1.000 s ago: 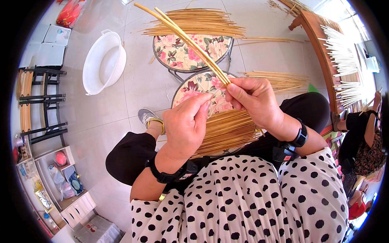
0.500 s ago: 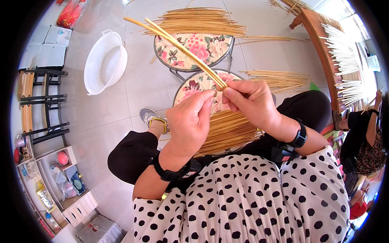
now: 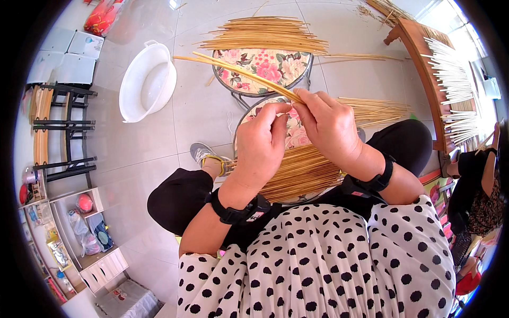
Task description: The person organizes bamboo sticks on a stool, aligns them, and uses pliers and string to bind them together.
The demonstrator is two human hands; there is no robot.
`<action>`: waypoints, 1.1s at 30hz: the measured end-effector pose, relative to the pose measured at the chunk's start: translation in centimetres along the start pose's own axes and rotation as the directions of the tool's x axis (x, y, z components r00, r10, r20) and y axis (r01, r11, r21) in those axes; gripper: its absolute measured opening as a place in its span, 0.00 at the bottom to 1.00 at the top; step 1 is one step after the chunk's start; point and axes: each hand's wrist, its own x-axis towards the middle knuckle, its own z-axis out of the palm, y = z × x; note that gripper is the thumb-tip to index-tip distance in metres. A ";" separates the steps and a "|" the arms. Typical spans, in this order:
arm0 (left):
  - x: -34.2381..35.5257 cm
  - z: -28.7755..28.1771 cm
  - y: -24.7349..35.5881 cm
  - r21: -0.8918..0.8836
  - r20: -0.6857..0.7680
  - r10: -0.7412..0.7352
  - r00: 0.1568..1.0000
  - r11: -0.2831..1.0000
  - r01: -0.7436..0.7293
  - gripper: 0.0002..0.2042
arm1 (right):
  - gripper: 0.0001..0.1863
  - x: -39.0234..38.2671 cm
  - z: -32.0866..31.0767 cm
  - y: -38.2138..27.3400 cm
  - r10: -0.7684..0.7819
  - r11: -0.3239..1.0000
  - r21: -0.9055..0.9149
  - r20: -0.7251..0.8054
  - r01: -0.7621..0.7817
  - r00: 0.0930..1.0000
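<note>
My right hand point(image 3: 335, 126) pinches one end of a small bunch of thin tan sticks point(image 3: 262, 81), which points up and to the left. Just left of that end, my left hand point(image 3: 260, 142) has its thumb and index finger drawn together. Whatever may be between those fingertips is too small to make out. Below both hands, a thick pile of brown sticks point(image 3: 302, 172) lies across a round floral stool point(image 3: 298, 137) between my knees. My hands hide part of that stool.
Farther off, another floral stool point(image 3: 293, 68) bears a pile of sticks point(image 3: 265, 36). More sticks point(image 3: 374, 110) lie right of the near stool. A white tub point(image 3: 147, 85) stands left. At right, a wooden table point(image 3: 416, 58) holds pale sticks point(image 3: 450, 71); a person point(image 3: 474, 185) sits beside it.
The bunch of sticks has swung to a flatter angle. My right hand has turned, its back now facing up more. My left fingertips have come slightly away from the sticks' end.
</note>
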 end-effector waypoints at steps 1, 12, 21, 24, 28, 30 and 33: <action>0.0 0.0 0.2 -0.023 0.018 -0.032 0.999 0.999 0.032 0.05 | 0.10 0.1 0.0 0.0 -0.015 0.999 -0.035 -0.005 0.015 1.000; 1.3 1.2 -0.6 -0.216 -0.047 -0.116 0.992 0.971 0.103 0.04 | 0.09 0.6 0.8 0.4 -0.012 0.996 -0.087 0.018 0.014 1.000; 1.4 1.5 -1.3 -0.191 -0.076 -0.111 0.991 0.977 0.095 0.04 | 0.07 0.6 1.0 0.6 0.060 0.998 -0.028 0.060 -0.058 0.996; 1.3 1.6 -1.4 -0.196 -0.084 -0.106 0.991 0.977 0.087 0.04 | 0.07 0.6 1.0 0.7 0.074 0.997 0.023 0.068 -0.075 0.995; 1.4 1.7 -1.6 -0.162 -0.092 -0.096 0.991 0.984 0.080 0.04 | 0.07 0.4 1.1 0.8 0.057 0.998 0.023 0.103 -0.060 0.993; 1.6 1.6 -1.3 -0.159 -0.086 -0.107 0.990 0.983 0.093 0.04 | 0.08 0.0 1.6 0.7 0.040 0.998 0.034 0.101 -0.044 0.994; 1.7 1.7 -1.4 -0.174 -0.088 -0.123 0.989 0.979 0.106 0.04 | 0.08 0.0 1.4 0.4 0.034 0.999 0.022 0.129 -0.038 0.991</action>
